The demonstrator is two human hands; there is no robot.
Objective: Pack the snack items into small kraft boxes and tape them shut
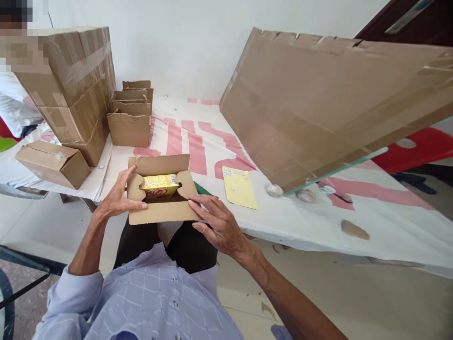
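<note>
A small cardboard box (pixel 164 213) stands at the table's near edge with its flaps up and spread. Inside it lies a yellow printed packet (pixel 161 184) with red lettering and a barcode. My left hand (pixel 118 193) is closed round the left end of the box, its thumb lying along the near flap. At the right end, my right hand (pixel 217 222) has its fingertips on the corner of the near flap, thumb lower down against the box. The bottom of the box is hidden by its flaps.
Taped cartons (pixel 78 85) are stacked at the left beside a closed carton (pixel 53 163). Several open boxes (pixel 129 127) stand in a row behind. A large cardboard-covered panel (pixel 318 104) leans across the right. A yellow sheet (pixel 242 191) lies on the table. A person is partly visible far left.
</note>
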